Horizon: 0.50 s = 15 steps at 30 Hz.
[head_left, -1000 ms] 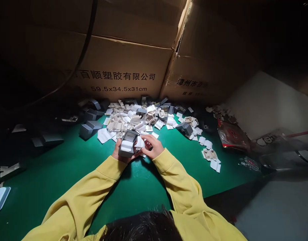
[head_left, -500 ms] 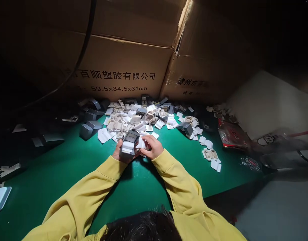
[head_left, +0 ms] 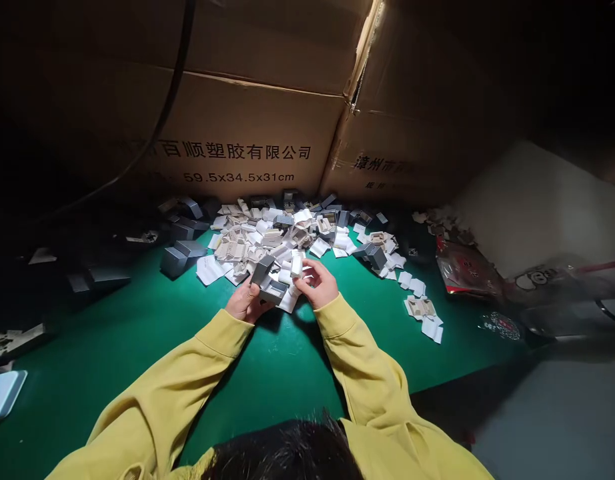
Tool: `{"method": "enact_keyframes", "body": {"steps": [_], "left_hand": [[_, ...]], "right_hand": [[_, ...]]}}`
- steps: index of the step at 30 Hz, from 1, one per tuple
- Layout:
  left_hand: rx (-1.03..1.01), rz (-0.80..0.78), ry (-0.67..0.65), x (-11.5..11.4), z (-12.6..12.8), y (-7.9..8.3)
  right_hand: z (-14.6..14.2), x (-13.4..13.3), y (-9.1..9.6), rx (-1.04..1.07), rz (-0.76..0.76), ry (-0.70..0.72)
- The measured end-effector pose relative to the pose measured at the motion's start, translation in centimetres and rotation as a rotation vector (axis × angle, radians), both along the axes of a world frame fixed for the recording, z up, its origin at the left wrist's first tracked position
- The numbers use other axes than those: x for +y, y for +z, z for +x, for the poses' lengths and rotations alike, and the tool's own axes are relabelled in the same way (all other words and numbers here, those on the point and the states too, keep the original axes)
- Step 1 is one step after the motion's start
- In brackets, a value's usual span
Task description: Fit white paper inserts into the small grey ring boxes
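Observation:
My left hand point(head_left: 245, 303) grips a small grey box point(head_left: 268, 283) with its lid swung open, held just above the green table point(head_left: 137, 347). My right hand point(head_left: 321, 283) pinches a small white folded insert point(head_left: 297, 265) right beside the box's open top. Both arms wear yellow sleeves. A white paper piece point(head_left: 289, 301) lies under the box. Behind the hands spreads a heap of white and beige inserts point(head_left: 267, 237) mixed with grey boxes.
Large cardboard cartons point(head_left: 247, 127) stand along the back edge. More grey boxes point(head_left: 180, 257) lie to the left; loose inserts point(head_left: 420, 310) and a red packet point(head_left: 462, 270) lie to the right. A phone-like object point(head_left: 2, 393) rests at the far left.
The white insert has come out of the grey box and is now raised in my right hand. The box has tilted lower in my left hand, its inside now dark.

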<state>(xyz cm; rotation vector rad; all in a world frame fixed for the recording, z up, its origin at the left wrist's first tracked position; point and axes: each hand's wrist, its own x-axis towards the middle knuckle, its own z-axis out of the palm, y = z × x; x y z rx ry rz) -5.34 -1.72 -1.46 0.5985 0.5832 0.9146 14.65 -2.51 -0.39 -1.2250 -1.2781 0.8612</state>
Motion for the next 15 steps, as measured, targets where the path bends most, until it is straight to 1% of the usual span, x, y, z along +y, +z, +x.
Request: {"method": "enact_keyframes", "body": {"steps": [2, 6, 10, 15], "left_hand": [[0.060, 0.048, 0.003, -0.1, 0.3, 0.2], [0.115, 0.076, 0.065, -0.4, 0.7, 0.2], [0.131, 0.074, 0.115, -0.3, 0.8, -0.1], [0.169, 0.091, 0.107, 0.2, 0.6, -0.8]], "right_hand": [[-0.5, -0.1, 0.0, 0.103, -0.068, 0.040], [-1.5, -0.5, 0.2, 0.171, -0.155, 0.094], [-2.1, -0.8, 0.5, 0.173, -0.169, 0.134], [-2.2, -0.9, 0.7, 0.129, -0.181, 0.132]]}}
